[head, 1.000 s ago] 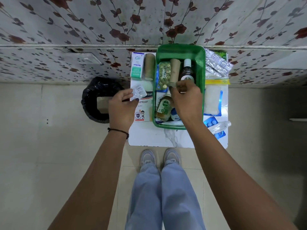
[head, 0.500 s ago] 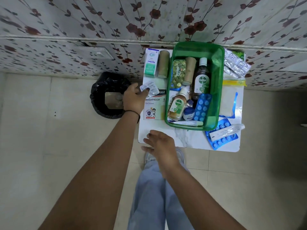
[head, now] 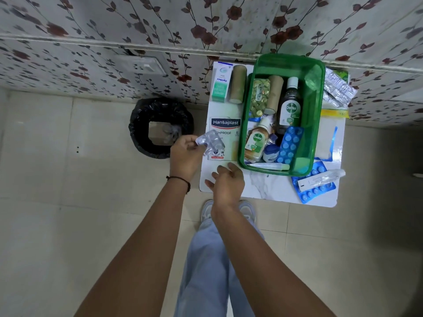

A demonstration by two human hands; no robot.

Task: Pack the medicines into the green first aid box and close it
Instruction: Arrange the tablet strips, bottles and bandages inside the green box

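The green first aid box (head: 318, 115) stands open on a small white table (head: 270, 186). Inside it lie two Dettol bottles, a bandage roll, a yellow-green pill strip, a blue blister strip (head: 290, 145), a small jar and a tube. My left hand (head: 186, 154) pinches a silver blister strip (head: 211, 141) over the Hansaplast box (head: 225, 133), left of the green box. My right hand (head: 226, 181) hovers with its fingers apart and nothing in it, over the table's front left corner.
Left of the box lie an Optibex carton (head: 221, 82) and a bandage roll (head: 238, 84). Silver strips (head: 338, 90) sit at the back right, a blue strip and a white tube (head: 320, 179) at the front right. A black-lined bin (head: 160, 128) stands on the floor to the left.
My right hand left the box, dropped to the table's front edge and has risen slightly toward the left hand. The left hand came a little nearer me with the silver strip.
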